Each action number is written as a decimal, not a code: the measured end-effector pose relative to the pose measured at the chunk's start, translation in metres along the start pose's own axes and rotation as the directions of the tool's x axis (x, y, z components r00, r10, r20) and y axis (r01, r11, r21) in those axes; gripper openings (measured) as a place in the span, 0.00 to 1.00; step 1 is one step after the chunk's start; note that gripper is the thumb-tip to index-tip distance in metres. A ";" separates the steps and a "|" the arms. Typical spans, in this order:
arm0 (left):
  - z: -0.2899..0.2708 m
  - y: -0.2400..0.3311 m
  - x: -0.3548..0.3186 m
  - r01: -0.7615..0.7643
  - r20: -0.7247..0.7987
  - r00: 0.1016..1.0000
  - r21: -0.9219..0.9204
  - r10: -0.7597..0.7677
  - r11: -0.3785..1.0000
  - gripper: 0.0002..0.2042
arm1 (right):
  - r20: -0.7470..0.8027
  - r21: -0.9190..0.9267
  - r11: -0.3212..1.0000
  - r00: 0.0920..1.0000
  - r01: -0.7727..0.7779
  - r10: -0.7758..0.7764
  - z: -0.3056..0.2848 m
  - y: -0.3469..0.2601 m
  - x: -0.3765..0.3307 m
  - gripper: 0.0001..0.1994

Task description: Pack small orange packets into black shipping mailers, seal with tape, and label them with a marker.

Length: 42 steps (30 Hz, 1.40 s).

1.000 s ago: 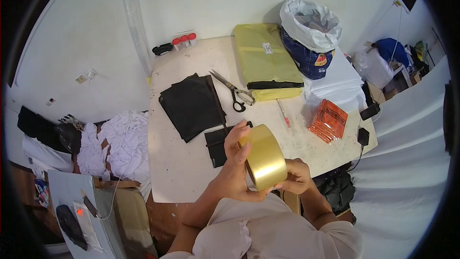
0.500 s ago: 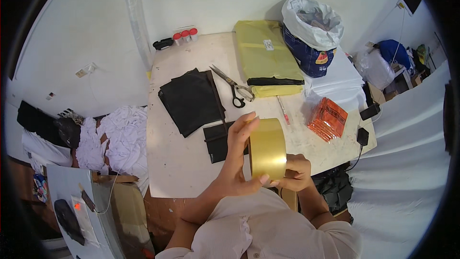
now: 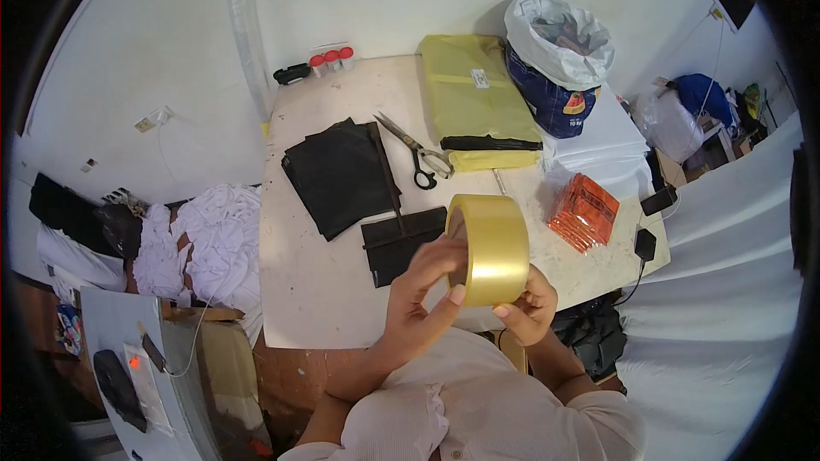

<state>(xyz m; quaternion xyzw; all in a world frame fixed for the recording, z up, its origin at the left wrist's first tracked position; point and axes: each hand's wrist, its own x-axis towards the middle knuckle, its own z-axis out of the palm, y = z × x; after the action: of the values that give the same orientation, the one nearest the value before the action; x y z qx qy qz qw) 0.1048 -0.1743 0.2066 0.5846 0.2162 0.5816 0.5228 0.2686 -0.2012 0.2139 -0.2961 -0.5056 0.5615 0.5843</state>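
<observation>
Head view: both my hands' grip pinches a yellow tape roll (image 3: 489, 249) above the desk (image 3: 316, 282), left hand (image 3: 417, 303) and right hand (image 3: 528, 307), no strip pulled free yet.

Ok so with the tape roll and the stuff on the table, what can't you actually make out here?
Head view only:
- Tape roll: its loose end can't be found; left hand and right hand cover the lower rim.
- Blue bag: contents hidden by its white liner.
- Yellow package: its label is too small.
- Table: near edge hidden behind the person's body.
</observation>
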 end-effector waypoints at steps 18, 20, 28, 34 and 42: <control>0.025 0.017 0.007 0.187 -0.177 0.961 -0.142 -0.211 0.972 0.13 | 0.042 -0.038 0.976 0.976 0.216 -0.214 -0.007 0.012 -0.001 0.24; 0.024 0.015 0.007 0.200 -0.166 0.962 -0.112 -0.217 0.973 0.13 | 0.030 -0.034 0.977 0.977 0.210 -0.209 -0.006 0.012 -0.002 0.23; 0.027 0.016 0.013 0.268 -0.191 0.940 -0.095 -0.282 0.959 0.10 | 0.015 -0.067 0.974 0.976 0.217 -0.217 -0.006 0.012 -0.004 0.21; 0.026 0.003 0.017 0.297 -0.193 0.928 -0.129 -0.318 0.946 0.10 | -0.032 -0.174 0.964 0.977 0.202 -0.211 -0.004 0.011 -0.005 0.20; 0.030 0.008 0.019 0.303 -0.122 0.931 -0.269 -0.344 0.914 0.11 | -0.089 -0.074 0.975 0.973 0.208 -0.215 -0.008 0.013 -0.002 0.20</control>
<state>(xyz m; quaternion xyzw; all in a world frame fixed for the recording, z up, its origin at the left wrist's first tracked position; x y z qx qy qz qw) 0.1338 -0.1711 0.2286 0.4205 0.2794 0.5557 0.6605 0.2719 -0.1993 0.1990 -0.2858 -0.5232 0.4648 0.6547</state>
